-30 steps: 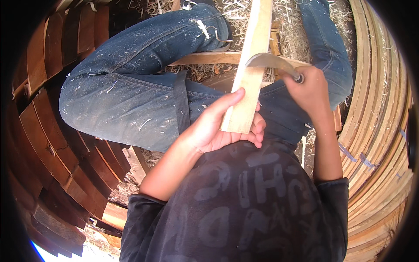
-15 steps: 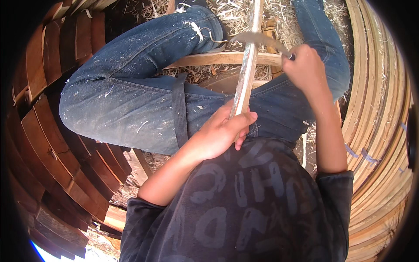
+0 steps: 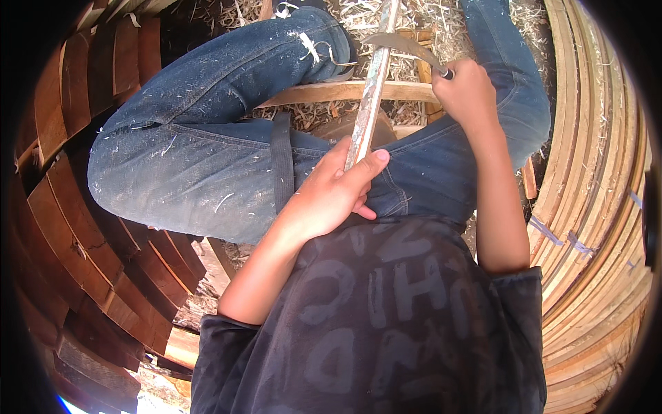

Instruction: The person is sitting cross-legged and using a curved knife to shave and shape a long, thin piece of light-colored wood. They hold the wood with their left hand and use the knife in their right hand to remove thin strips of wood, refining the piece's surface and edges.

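Observation:
My left hand (image 3: 338, 183) is closed round the near end of a long narrow wooden strip (image 3: 369, 103), just in front of my waist. The strip slants up and away, its far end beyond the upper edge of the picture. One long face looks pale and freshly cut, another greyish and rough. My right hand (image 3: 469, 91) grips the dark handle of a curved knife (image 3: 407, 45). Its sickle-like blade lies across the strip near the strip's upper part, touching it or very close. Most of the handle is hidden in my fist.
My jeans-clad legs (image 3: 186, 172) are folded on both sides of the strip. A wooden crosspiece (image 3: 345, 92) runs behind it, above heaps of pale shavings (image 3: 441, 27). Stacked brown boards (image 3: 76, 221) rise at the left; long pale strips (image 3: 586, 172), some tied in bundles, line the right.
My left hand and the strip's near end have shifted left and slightly nearer the left leg. My right hand with the curved knife has moved left and a little farther up along the strip.

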The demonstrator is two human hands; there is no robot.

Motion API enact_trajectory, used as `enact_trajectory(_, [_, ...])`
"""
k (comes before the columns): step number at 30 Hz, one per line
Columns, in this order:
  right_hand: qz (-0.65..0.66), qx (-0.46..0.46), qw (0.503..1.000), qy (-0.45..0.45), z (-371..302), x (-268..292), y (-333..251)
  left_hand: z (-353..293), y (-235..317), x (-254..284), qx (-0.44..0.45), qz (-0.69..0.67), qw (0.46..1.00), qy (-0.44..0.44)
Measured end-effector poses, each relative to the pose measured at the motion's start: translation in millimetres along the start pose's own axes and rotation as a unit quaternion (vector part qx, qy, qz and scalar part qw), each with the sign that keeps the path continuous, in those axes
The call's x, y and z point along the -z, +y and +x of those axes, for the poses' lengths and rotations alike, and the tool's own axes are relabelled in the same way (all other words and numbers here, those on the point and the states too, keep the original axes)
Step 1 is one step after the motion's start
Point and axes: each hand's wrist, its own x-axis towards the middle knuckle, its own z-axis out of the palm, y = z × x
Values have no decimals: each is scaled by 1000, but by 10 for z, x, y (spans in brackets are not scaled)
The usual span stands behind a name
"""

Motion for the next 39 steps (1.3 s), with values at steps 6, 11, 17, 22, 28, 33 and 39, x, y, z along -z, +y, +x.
enact_trajectory(6, [-9, 103, 993, -62, -600, 117, -222, -18, -16, -32, -15, 74, 996, 44])
enact_trajectory(11, [-47, 141, 989, -25, -444, 78, -164, -44, -2, -51, -12, 153, 986, 66])
enact_trajectory(17, [-69, 133, 989, 3, -225, 20, -57, 9, -103, -46, -51, 191, 975, 104])
enact_trajectory(22, [-67, 150, 985, 50, -114, -47, -30, -4, -30, -42, -46, 176, 978, 106])
enact_trajectory(28, [-71, 90, 993, 42, -129, -38, -81, -28, 7, -14, -32, 136, 987, 83])
enact_trajectory(33, [-60, 53, 996, 35, -239, -71, -133, -7, -77, 3, -39, 142, 985, 84])
enact_trajectory(39, [-139, -139, 979, 62, 613, 285, 897, -151, -81, 30, -21, 169, 985, 39])
